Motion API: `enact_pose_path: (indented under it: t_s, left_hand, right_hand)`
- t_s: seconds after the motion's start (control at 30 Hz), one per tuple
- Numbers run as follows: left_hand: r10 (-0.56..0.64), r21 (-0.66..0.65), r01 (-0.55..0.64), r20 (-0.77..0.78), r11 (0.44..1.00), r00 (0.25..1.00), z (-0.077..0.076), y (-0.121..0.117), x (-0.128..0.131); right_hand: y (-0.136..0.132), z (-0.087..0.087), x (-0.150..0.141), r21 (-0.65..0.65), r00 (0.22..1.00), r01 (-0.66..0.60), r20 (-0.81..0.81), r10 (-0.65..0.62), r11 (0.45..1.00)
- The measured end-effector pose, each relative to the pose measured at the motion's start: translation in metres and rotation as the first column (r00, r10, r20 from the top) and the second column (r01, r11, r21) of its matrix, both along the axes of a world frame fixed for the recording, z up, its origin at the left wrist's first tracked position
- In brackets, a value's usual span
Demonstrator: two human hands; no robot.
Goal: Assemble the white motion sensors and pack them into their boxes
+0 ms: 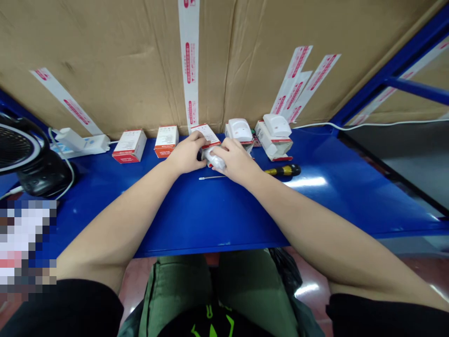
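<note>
My left hand (pixel 187 153) is closed round the side of a small red and white cardboard box (pixel 206 134) on the blue table. At the box's near end, my right hand (pixel 237 161) grips a white item in clear plastic wrapping (pixel 214 159). How far that item sits inside the box is hidden by the fingers. A screwdriver (pixel 283 170) with a yellow and black handle lies under my right forearm, its tip showing to the left. Just behind my right hand, a white rounded device (pixel 239 129) rests on another box.
Two closed boxes (pixel 129 146) (pixel 166 140) stand at the left. Another white device (pixel 277 125) tops an open box (pixel 272 142) at the right. A black fan (pixel 35 164) and power strip (pixel 89 145) occupy the left end. A cardboard wall (pixel 122 61) rises behind.
</note>
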State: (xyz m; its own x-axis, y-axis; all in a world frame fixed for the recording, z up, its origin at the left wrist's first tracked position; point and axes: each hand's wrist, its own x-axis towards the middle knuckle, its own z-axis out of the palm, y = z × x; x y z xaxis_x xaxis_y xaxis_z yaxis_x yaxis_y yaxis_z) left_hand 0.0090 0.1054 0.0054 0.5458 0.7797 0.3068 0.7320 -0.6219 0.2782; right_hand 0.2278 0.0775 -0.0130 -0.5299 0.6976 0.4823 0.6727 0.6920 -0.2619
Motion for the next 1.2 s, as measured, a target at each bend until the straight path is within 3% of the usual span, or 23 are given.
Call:
enact_pose_path:
  t_s: [0.13,0.23,0.4,0.53,0.7,0.9,1.0,1.2]
  left_hand:
    - [-0.031,-0.01,0.031,-0.001,0.999,1.0,-0.001,0.002,0.0]
    - [-0.033,-0.025,0.033,-0.025,0.999,0.999,0.001,0.003,-0.001]
    - [-0.063,-0.042,0.061,-0.052,0.997,0.997,0.005,0.004,-0.003]
    - [-0.08,-0.045,0.076,-0.088,0.996,0.993,0.009,0.003,-0.004]
    - [-0.077,-0.039,0.072,-0.136,0.997,0.988,0.011,0.002,-0.004]
    - [-0.109,-0.019,0.108,-0.121,0.994,0.987,0.009,0.002,-0.007]
    - [-0.091,-0.005,0.091,-0.103,0.996,0.99,0.006,0.004,-0.007]
    - [-0.047,0.037,0.049,-0.055,0.998,0.997,-0.001,0.005,-0.003]
  right_hand:
    - [-0.003,0.01,0.014,-0.086,0.984,-0.175,-0.03,0.173,0.981]
    - [-0.005,0.016,0.022,-0.134,0.981,-0.193,-0.031,0.191,0.972]
    - [-0.002,0.017,0.005,-0.072,0.997,0.02,0.071,-0.015,0.997]
    - [0.01,0.021,-0.016,0.007,0.971,0.179,0.158,-0.178,0.984]
    - [0.027,0.034,-0.039,0.012,0.912,0.256,0.328,-0.245,0.967]
    - [0.027,0.039,-0.042,-0.017,0.887,0.322,0.354,-0.296,0.947]
    - [0.025,0.039,-0.03,-0.088,0.921,0.298,0.286,-0.262,0.951]
    - [0.016,0.036,-0.008,-0.208,0.986,0.125,0.132,-0.098,0.97]
